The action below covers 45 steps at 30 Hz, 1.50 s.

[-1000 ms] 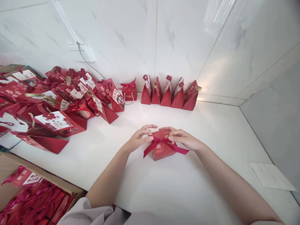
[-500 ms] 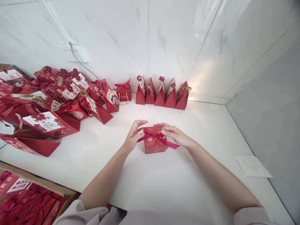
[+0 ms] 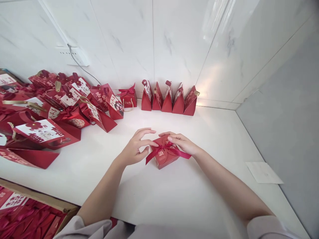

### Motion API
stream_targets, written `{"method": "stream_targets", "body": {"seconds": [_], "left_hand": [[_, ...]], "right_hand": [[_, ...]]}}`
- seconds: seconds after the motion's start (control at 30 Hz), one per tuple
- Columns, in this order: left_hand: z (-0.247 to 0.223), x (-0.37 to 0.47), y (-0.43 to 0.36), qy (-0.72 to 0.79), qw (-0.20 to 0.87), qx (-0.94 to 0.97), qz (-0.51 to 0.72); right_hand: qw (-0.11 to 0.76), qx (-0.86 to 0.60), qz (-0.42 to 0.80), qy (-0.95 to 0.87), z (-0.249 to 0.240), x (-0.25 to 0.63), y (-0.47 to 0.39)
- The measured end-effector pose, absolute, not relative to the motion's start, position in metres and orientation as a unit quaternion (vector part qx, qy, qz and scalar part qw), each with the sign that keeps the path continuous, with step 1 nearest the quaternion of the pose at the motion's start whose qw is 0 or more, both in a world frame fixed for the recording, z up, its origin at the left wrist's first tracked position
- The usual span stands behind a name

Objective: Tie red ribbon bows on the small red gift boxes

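Observation:
A small red gift box (image 3: 165, 158) with gold lettering stands on the white table, turned at an angle to me. A dark pink ribbon (image 3: 180, 153) is tied in a bow across its top, with one tail hanging at each side. My right hand (image 3: 181, 142) grips the box from its far right corner, thumb on top and fingers behind. At the box's left, my left hand (image 3: 136, 147) is open with its fingers spread. Its index fingertip reaches the bow's left side; whether it touches cannot be told.
Several triangular red boxes (image 3: 167, 101) stand in a row by the wall, beside a small ribboned box (image 3: 129, 98). A pile of red gift boxes (image 3: 50, 132) covers the left. A cardboard carton (image 3: 41, 196) of red boxes sits front left. White paper (image 3: 264, 172) lies right.
The box has turned, its near corner now pointing toward me. My left hand has moved left off the ribbon and its fingers have spread. My right hand stays on the box.

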State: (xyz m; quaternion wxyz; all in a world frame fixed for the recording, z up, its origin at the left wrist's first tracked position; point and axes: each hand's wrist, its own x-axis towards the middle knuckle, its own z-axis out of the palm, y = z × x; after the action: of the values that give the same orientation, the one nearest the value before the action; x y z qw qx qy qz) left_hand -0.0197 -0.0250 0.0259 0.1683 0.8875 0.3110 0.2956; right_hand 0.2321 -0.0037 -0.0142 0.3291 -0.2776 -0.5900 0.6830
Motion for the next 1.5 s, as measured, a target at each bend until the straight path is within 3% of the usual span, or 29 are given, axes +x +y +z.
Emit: {"method": "stream_targets", "body": {"seconds": [0.13, 0.27, 0.37, 0.5, 0.67, 0.83, 0.93, 1.17, 1.5], "left_hand": [[0.024, -0.017, -0.027, 0.324, 0.062, 0.899, 0.287], [0.029, -0.014, -0.031, 0.329, 0.04, 0.905, 0.268], [0.03, -0.012, -0.032, 0.34, 0.089, 0.889, 0.292], [0.022, -0.008, -0.028, 0.362, 0.231, 0.841, 0.329], [0.008, -0.006, -0.019, 0.401, 0.373, 0.752, 0.367], [0.01, -0.013, -0.015, 0.367, 0.355, 0.801, 0.312], [0.013, -0.015, -0.014, 0.369, 0.362, 0.796, 0.314], [0.007, -0.003, -0.016, 0.401, 0.506, 0.663, 0.38], [-0.004, -0.002, -0.011, 0.479, 0.49, 0.618, 0.386]], "right_hand": [[0.326, -0.288, 0.68, -0.59, -0.013, 0.232, -0.005], [0.335, -0.287, 0.668, -0.6, -0.014, 0.233, -0.003], [0.371, -0.305, 0.618, -0.622, -0.01, 0.236, 0.0], [0.373, -0.363, 0.51, -0.685, 0.017, 0.25, -0.006], [0.23, -0.417, 0.347, -0.808, 0.058, 0.26, -0.032], [0.148, -0.417, 0.232, -0.866, 0.056, 0.251, -0.041], [0.137, -0.425, 0.244, -0.861, 0.053, 0.25, -0.037], [0.138, -0.426, 0.385, -0.807, 0.058, 0.253, -0.034], [0.093, -0.441, 0.511, -0.732, 0.045, 0.252, -0.022]]}}
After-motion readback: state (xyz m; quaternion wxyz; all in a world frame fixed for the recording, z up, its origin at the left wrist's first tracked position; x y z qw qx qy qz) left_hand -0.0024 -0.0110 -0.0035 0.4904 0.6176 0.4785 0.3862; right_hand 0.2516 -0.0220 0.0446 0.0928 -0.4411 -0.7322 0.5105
